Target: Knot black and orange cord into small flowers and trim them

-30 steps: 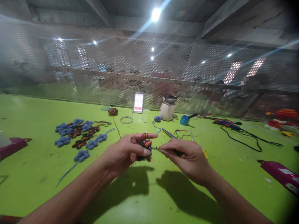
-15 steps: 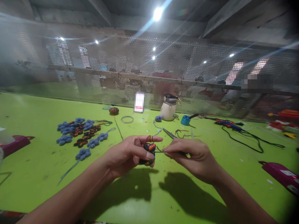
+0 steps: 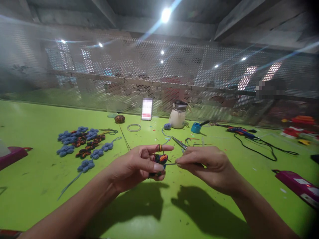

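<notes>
My left hand point(image 3: 139, 167) pinches a small multicoloured crochet piece point(image 3: 163, 158) between thumb and fingers. Dark multicoloured yarn point(image 3: 160, 148) is looped round its outstretched index finger. My right hand point(image 3: 208, 162) is closed on a thin crochet hook point(image 3: 170, 164), whose shaft points left to the piece; the hook's tip is hard to make out. Just beyond the right hand, scissors point(image 3: 178, 142) lie with the blades showing and the handles hidden. To the left lie several blue crochet flowers point(image 3: 86, 165) and dark orange-black ones point(image 3: 83, 153).
On the green table point(image 3: 139, 219) stand a white jar point(image 3: 177, 119), a phone point(image 3: 147, 109) and a blue pot point(image 3: 196, 127). A ball of dark yarn point(image 3: 120, 119), a ring point(image 3: 134, 127) and a blue yarn ball point(image 3: 167, 126) lie near. Purple devices point(image 3: 297, 186) flank both sides; a perforated screen point(image 3: 119, 89) stands behind.
My right hand has drawn slightly to the right with the hook, away from the crochet piece. My left hand keeps its hold. The whole view has shifted a little.
</notes>
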`<state>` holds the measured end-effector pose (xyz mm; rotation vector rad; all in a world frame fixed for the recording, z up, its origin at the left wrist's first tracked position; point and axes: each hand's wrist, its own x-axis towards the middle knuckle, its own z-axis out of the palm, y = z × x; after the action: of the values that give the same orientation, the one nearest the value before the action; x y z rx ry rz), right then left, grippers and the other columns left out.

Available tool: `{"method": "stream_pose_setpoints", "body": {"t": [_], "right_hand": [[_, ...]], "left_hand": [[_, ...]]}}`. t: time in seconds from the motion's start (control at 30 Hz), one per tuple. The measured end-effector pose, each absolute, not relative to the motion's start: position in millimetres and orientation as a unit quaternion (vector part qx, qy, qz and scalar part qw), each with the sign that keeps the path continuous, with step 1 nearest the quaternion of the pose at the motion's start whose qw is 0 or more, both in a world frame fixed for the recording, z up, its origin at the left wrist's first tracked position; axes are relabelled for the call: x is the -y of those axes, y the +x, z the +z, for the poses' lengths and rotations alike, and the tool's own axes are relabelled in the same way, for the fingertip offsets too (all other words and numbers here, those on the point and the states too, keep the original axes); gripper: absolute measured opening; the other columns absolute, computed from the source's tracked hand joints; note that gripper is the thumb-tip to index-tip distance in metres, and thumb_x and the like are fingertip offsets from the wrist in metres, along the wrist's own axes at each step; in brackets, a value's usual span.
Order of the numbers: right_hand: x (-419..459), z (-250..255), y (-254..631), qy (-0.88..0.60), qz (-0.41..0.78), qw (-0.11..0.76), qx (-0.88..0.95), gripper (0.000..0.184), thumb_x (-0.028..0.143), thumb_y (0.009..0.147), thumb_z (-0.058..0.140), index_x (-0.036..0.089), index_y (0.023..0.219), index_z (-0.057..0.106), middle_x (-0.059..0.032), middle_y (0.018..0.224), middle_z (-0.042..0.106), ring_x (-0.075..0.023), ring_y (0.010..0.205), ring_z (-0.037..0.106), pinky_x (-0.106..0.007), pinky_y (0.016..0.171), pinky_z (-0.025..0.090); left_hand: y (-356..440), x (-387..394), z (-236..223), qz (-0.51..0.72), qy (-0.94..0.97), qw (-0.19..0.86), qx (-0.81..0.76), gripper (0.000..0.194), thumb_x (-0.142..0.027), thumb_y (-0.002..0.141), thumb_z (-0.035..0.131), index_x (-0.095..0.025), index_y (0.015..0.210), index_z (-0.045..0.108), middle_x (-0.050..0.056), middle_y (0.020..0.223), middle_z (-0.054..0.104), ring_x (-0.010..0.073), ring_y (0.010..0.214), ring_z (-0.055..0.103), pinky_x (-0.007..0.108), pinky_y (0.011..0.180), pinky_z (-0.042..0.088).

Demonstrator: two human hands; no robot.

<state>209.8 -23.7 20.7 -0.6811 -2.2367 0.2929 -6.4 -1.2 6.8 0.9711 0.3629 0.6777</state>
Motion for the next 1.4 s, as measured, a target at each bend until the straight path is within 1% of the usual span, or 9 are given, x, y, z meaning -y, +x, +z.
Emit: {"method": "stream_pose_setpoints", "body": {"t": [0.13, 0.43, 0.63, 0.77, 0.87, 1.0, 1.23, 1.3, 1.4], "right_hand": [[24.7, 21.9, 210.4, -0.265, 0.102, 0.373, 0.883, 0.014, 0.010, 0.080, 0.056, 0.013, 0.085, 0.069, -0.0029, 0.064, 0.060, -0.0088, 0.055, 0.052, -0.022, 0.051, 0.037], [26.4, 22.0, 212.7, -0.269, 0.100, 0.359, 0.888, 0.014, 0.010, 0.081, 0.055, 0.013, 0.086, 0.068, -0.0032, 0.065, 0.059, -0.0092, 0.057, 0.052, -0.022, 0.052, 0.037], [26.3, 24.2, 214.1, -0.262, 0.114, 0.365, 0.886, 0.013, 0.012, 0.080, 0.057, 0.012, 0.084, 0.069, -0.0039, 0.063, 0.059, -0.0096, 0.055, 0.052, -0.023, 0.051, 0.037], [24.5, 23.0, 212.9, -0.264, 0.177, 0.378, 0.869, 0.010, 0.013, 0.078, 0.060, 0.012, 0.080, 0.070, -0.0027, 0.059, 0.059, -0.0094, 0.052, 0.051, -0.023, 0.050, 0.037], [21.6, 16.6, 210.0, -0.287, 0.263, 0.375, 0.841, 0.008, 0.016, 0.076, 0.063, 0.014, 0.077, 0.071, -0.0031, 0.061, 0.062, -0.0103, 0.054, 0.052, -0.023, 0.051, 0.040], [16.8, 4.0, 202.4, -0.347, 0.387, 0.406, 0.751, 0.009, 0.023, 0.073, 0.066, 0.015, 0.076, 0.071, -0.0008, 0.056, 0.059, -0.0072, 0.046, 0.046, -0.020, 0.042, 0.036], [16.4, -8.1, 183.8, -0.381, 0.448, 0.500, 0.636, 0.012, 0.028, 0.074, 0.065, 0.016, 0.073, 0.068, 0.0019, 0.052, 0.055, -0.0049, 0.040, 0.042, -0.019, 0.038, 0.033], [18.3, -11.0, 178.9, -0.375, 0.462, 0.520, 0.613, 0.012, 0.028, 0.075, 0.064, 0.017, 0.077, 0.068, 0.0023, 0.053, 0.055, -0.0044, 0.040, 0.041, -0.018, 0.038, 0.031], [20.8, -15.5, 173.3, -0.376, 0.487, 0.531, 0.583, 0.021, 0.028, 0.077, 0.062, 0.020, 0.095, 0.067, 0.0035, 0.054, 0.053, -0.0045, 0.040, 0.038, -0.018, 0.038, 0.030]], "left_hand": [[-6.4, 2.2, 6.6, 0.314, 0.450, 0.818, -0.172, 0.053, 0.000, 0.064, 0.063, -0.012, 0.115, 0.056, 0.003, 0.078, 0.053, 0.0095, 0.060, 0.052, 0.025, 0.059, 0.041], [-7.0, 1.9, 7.2, 0.303, 0.464, 0.814, -0.174, 0.054, 0.001, 0.066, 0.061, -0.013, 0.118, 0.055, 0.003, 0.076, 0.055, 0.0096, 0.061, 0.053, 0.024, 0.059, 0.041], [-8.8, 0.5, 5.8, 0.296, 0.467, 0.816, -0.170, 0.049, -0.001, 0.066, 0.062, -0.013, 0.113, 0.058, 0.004, 0.080, 0.055, 0.0094, 0.061, 0.052, 0.024, 0.058, 0.041], [-8.6, -1.0, 5.3, 0.294, 0.476, 0.809, -0.181, 0.046, -0.003, 0.064, 0.065, -0.012, 0.109, 0.061, 0.003, 0.080, 0.055, 0.0085, 0.061, 0.052, 0.023, 0.060, 0.042], [-6.3, -2.0, 4.4, 0.306, 0.489, 0.789, -0.212, 0.043, -0.002, 0.062, 0.066, -0.012, 0.104, 0.064, 0.002, 0.078, 0.057, 0.0083, 0.063, 0.054, 0.023, 0.064, 0.042], [-2.8, -2.0, 2.3, 0.333, 0.514, 0.750, -0.250, 0.042, -0.004, 0.062, 0.068, -0.015, 0.102, 0.065, 0.002, 0.075, 0.062, 0.0094, 0.066, 0.057, 0.024, 0.069, 0.042], [-1.7, -3.4, -1.1, 0.400, 0.541, 0.688, -0.274, 0.047, -0.014, 0.062, 0.074, -0.020, 0.107, 0.062, 0.002, 0.079, 0.068, 0.0115, 0.072, 0.060, 0.027, 0.076, 0.042], [-0.4, -3.9, -2.1, 0.421, 0.534, 0.681, -0.272, 0.045, -0.014, 0.061, 0.075, -0.018, 0.104, 0.063, 0.003, 0.079, 0.069, 0.0120, 0.071, 0.060, 0.028, 0.076, 0.043], [3.5, -4.0, -4.2, 0.441, 0.523, 0.678, -0.268, 0.042, -0.013, 0.059, 0.075, -0.015, 0.100, 0.064, 0.004, 0.080, 0.069, 0.0137, 0.072, 0.060, 0.031, 0.077, 0.044]]}}
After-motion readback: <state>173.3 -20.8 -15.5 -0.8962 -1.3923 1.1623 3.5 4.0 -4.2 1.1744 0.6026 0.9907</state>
